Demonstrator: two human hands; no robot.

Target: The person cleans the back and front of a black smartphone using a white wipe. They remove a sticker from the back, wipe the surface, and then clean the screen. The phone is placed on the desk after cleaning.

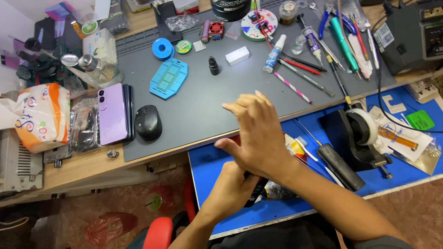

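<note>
Low centre, the left hand (230, 189) pinches a small dark tool (253, 192), likely light, stiff; right hand (258, 138) spread over it.

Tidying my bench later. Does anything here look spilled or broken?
Nothing looks spilled or broken. Tools lie loosely scattered across the grey mat, and the purple phone lies flat beside the black mouse.

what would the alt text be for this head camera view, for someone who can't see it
A person's left hand and right hand meet over a blue board, closed around a small dark object that is mostly hidden. Beyond lies a grey work mat with a lilac phone, black mouse, blue plastic frame and scattered tools.
</note>
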